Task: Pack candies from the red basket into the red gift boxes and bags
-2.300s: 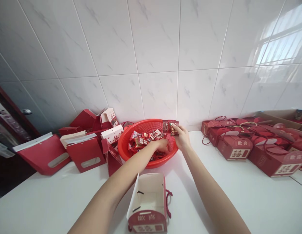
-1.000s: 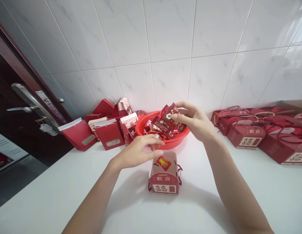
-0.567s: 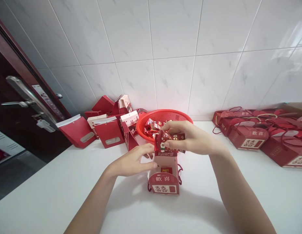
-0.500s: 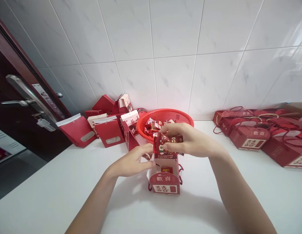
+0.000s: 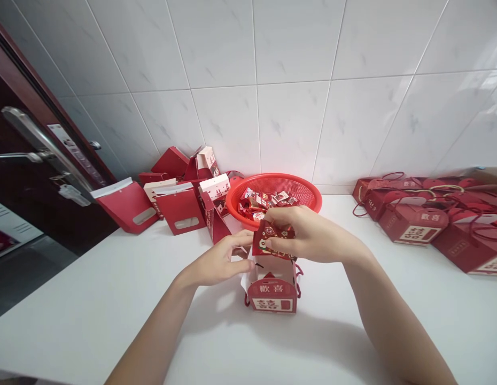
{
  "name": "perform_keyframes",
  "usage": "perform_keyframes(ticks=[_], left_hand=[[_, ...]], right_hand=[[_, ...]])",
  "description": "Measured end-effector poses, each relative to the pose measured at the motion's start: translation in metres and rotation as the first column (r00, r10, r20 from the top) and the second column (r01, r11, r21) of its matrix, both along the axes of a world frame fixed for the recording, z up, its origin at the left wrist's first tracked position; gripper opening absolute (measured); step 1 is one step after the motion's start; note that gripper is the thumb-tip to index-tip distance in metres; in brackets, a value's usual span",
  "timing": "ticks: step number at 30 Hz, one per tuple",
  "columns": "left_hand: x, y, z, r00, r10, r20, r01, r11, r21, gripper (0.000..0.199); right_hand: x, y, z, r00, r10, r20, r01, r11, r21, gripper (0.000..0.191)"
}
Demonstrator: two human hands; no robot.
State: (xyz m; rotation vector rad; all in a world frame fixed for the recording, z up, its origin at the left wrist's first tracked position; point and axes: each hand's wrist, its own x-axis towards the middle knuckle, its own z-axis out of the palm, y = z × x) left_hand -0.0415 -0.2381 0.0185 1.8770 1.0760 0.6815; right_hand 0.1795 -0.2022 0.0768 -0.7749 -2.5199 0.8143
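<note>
Right hand (image 5: 312,240) pinches packets (image 5: 272,239) just above box (image 5: 273,286); left hand (image 5: 218,262), gripping nothing, braces box's left flap. Best lower packets flat, release inside.

The small open red gift box (image 5: 272,291) on the white counter bears the characters 歡喜 on its front arch, with a red double-happiness sign 囍 on the pale panel below. The same 歡喜 and double-happiness panel show on a closed red gift box (image 5: 413,227) at the right. Print on the packets (image 5: 272,240) and on the sweets in the red basket (image 5: 308,192) is too small to read.
</note>
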Motion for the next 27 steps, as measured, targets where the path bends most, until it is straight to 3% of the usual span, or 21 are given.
perform_keyframes(ticks=[5, 13, 18, 27], left_hand=[[-0.002, 0.000, -0.005, 0.999, 0.031, 0.011, -0.031, 0.999, -0.012, 0.046], [-0.001, 0.000, -0.009, 0.998, 0.027, 0.061, -0.026, 0.999, -0.025, 0.036], [0.000, -0.001, -0.009, 0.997, 0.056, 0.046, -0.055, 0.998, -0.029, 0.039], [-0.002, 0.000, -0.012, 0.997, 0.077, 0.023, -0.077, 0.997, -0.005, 0.044]], right_hand=[[0.000, 0.001, -0.002, 0.997, 0.008, 0.079, -0.009, 1.000, 0.013, 0.019], [-0.004, -0.001, -0.002, 0.995, -0.017, -0.096, 0.019, 1.000, 0.022, 0.016], [-0.004, 0.000, -0.003, 0.999, 0.019, -0.038, -0.021, 0.998, -0.055, 0.009], [0.006, 0.003, 0.001, 0.996, -0.028, -0.079, 0.029, 1.000, 0.001, 0.012]])
